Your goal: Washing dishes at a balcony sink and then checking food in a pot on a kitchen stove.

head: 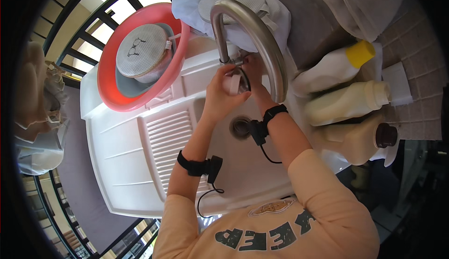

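Over the white washbasin (224, 160), my left hand (221, 97) grips a small pale container (233, 83) with a dark curved rim; its exact kind is unclear. My right hand (255, 70) reaches behind it to the base of the metal faucet (257, 31). There its fingers are curled at the faucet handle (238, 62), partly hidden by the faucet and the container. The spout arches above my right forearm. Below my hands lies the round drain (240, 127).
A ribbed washboard (170, 146) is moulded into the basin's left side. Behind it, a pink tub (105, 73) holds a grey basin and a mesh laundry bag (142, 50). Several bottles, one a yellow-capped bottle (329, 66), line the right side. Black railings (79, 57) stand behind.
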A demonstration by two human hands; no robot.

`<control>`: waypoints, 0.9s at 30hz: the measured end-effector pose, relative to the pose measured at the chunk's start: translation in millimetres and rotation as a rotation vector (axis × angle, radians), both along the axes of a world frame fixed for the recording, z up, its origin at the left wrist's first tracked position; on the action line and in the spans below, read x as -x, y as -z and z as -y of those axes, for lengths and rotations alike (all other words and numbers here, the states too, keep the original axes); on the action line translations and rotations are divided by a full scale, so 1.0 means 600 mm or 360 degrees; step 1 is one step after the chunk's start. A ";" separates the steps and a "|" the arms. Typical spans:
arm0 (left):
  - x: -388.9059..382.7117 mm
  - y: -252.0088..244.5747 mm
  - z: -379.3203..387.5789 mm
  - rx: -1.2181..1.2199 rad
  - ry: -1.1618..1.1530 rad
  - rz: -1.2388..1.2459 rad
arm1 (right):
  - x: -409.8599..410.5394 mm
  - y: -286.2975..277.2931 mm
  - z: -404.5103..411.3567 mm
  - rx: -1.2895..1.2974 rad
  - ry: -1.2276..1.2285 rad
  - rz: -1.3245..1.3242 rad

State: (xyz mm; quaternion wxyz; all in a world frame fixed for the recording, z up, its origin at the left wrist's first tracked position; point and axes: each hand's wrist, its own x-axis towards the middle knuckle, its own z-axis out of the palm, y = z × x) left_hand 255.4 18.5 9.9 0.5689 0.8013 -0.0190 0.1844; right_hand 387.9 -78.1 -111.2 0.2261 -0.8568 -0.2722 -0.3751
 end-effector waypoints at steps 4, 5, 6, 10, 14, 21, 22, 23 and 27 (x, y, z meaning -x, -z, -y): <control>-0.097 -0.026 0.073 -0.0315 0.0095 0.0202 | 0.071 0.061 0.043 -0.0509 -0.0287 -0.0480; -0.123 -0.010 0.094 -0.0687 0.0103 -0.0008 | 0.075 0.085 0.025 -0.0634 -0.0379 -0.0607; -0.145 0.003 0.103 -0.1071 0.0087 -0.0231 | 0.079 0.104 0.034 -0.0770 -0.0496 -0.0735; -0.240 0.130 0.148 -0.1114 -0.0136 -0.0146 | 0.066 0.093 0.032 -0.0763 -0.0590 -0.1014; -0.294 0.232 0.056 -0.1397 -0.0079 -0.0543 | 0.151 0.005 -0.089 -0.0555 -0.0831 -0.1275; -0.229 0.110 0.150 -0.1636 -0.0273 -0.0286 | 0.122 0.023 -0.072 0.0176 -0.0116 -0.0657; -0.217 0.091 0.138 -0.1507 -0.0151 -0.0304 | 0.126 0.010 -0.087 0.0410 -0.0057 -0.0392; -0.204 0.075 0.123 -0.1373 -0.0028 -0.0318 | 0.130 0.000 -0.101 0.0497 -0.0079 -0.0530; -0.092 0.009 0.055 -0.1513 0.0220 -0.0334 | 0.147 -0.032 -0.148 0.0462 -0.0192 -0.0595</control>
